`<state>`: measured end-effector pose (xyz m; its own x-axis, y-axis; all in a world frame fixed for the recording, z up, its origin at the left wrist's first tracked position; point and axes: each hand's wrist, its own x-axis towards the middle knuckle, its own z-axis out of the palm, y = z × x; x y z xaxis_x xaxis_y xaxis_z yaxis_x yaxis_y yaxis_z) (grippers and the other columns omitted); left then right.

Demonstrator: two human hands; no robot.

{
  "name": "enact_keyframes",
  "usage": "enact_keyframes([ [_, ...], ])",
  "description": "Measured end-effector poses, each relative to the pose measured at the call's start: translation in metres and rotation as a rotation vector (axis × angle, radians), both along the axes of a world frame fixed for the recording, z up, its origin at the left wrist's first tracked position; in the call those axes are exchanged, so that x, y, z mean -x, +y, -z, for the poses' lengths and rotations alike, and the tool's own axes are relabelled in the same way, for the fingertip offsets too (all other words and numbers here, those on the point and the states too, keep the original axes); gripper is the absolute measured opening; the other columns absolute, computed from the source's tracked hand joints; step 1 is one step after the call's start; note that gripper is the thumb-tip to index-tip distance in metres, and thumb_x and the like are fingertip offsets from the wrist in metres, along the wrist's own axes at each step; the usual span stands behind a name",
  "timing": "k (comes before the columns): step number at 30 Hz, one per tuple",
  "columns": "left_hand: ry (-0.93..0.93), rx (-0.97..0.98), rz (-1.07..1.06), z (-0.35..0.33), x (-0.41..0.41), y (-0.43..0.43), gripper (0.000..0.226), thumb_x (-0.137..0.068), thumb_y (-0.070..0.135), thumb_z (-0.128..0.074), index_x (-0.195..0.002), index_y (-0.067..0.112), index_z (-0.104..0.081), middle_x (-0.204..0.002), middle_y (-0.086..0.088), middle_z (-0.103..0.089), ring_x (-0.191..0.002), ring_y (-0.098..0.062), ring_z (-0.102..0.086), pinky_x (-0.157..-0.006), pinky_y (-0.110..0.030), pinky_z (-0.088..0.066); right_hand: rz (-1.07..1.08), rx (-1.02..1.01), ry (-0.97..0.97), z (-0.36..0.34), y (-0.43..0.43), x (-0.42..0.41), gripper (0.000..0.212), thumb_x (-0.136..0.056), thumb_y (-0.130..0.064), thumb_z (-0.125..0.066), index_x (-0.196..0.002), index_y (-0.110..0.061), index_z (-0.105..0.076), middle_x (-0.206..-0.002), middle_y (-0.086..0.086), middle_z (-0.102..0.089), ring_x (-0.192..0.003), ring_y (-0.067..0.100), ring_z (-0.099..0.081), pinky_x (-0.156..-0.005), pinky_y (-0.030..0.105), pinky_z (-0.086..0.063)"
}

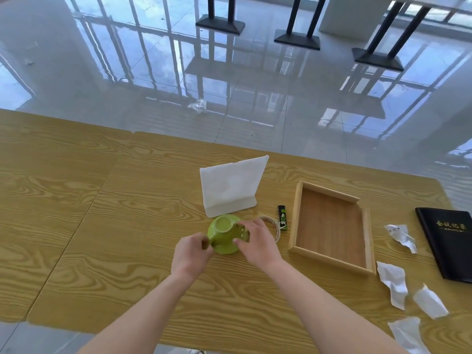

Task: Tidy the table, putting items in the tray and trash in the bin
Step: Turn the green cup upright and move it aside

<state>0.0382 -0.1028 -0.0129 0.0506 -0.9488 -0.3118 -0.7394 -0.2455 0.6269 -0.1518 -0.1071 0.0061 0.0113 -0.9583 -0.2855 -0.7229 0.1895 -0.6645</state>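
Both forearms reach in: the left hand [192,254] pinches the near rim of an upturned green bowl [226,233], while the right hand [258,242] curls its fingers [241,241] over the far side. Right of the fingers, beyond tape roll [272,224] and lighter [282,217], waits the empty tray [332,227]. The glossy bowl could slip, or knock the lighter.

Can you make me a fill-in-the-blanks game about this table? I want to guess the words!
1. Both hands hold a cup whose colour is ____.
2. The wooden tray has ____ inside it.
3. The lighter lies between the tape and the ____.
4. The black book lies to the ____ of the tray.

Missing words: green; nothing; tray; right
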Motion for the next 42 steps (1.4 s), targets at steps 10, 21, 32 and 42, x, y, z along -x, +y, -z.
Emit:
enact_keyframes([
  [10,0.782,-0.479,-0.275,-0.008,-0.011,0.02,0.02,-0.093,0.004,-0.061,-0.08,0.001,-0.077,-0.081,-0.026,-0.073,-0.069,-0.032,-0.072,-0.059,-0.034,-0.06,-0.068,-0.073,-0.233,-0.022,-0.011,0.021,0.04,-0.086,-0.06,-0.063,-0.122,-0.041,-0.065,-0.131,-0.015,-0.059,-0.12,0.008,-0.051,-0.102,0.032,-0.039],
  [21,0.749,-0.564,-0.383,0.006,0.011,0.037,0.028,-0.098,0.01,-0.051,-0.086,-0.001,-0.074,-0.082,-0.022,-0.075,-0.065,-0.028,-0.07,-0.059,-0.037,-0.06,0.004,-0.192,0.001,0.005,-0.012,0.008,0.042,-0.087,-0.07,-0.051,-0.107,-0.038,-0.069,-0.121,-0.009,-0.068,-0.099,0.015,-0.06,-0.07,0.033,-0.045],
  [32,0.882,-0.597,-0.538,0.007,0.007,0.046,0.025,-0.1,0.01,-0.05,-0.099,-0.007,-0.069,-0.079,-0.021,-0.068,-0.068,-0.029,-0.066,-0.062,-0.038,-0.06,-0.043,-0.208,0.08,0.012,-0.019,-0.002,0.045,-0.095,-0.058,-0.048,-0.126,-0.028,-0.062,-0.131,0.0,-0.065,-0.114,0.025,-0.062,-0.079,0.035,-0.048],
  [42,0.71,-0.455,-0.435,0.013,-0.006,0.062,0.023,-0.099,0.011,-0.051,-0.096,0.007,-0.074,-0.09,-0.018,-0.076,-0.075,-0.029,-0.072,-0.066,-0.039,-0.061,0.365,-0.264,-0.225,0.016,0.045,0.035,0.033,-0.095,-0.042,-0.059,-0.122,-0.023,-0.061,-0.108,-0.009,-0.067,-0.098,0.017,-0.065,-0.089,0.039,-0.054],
])
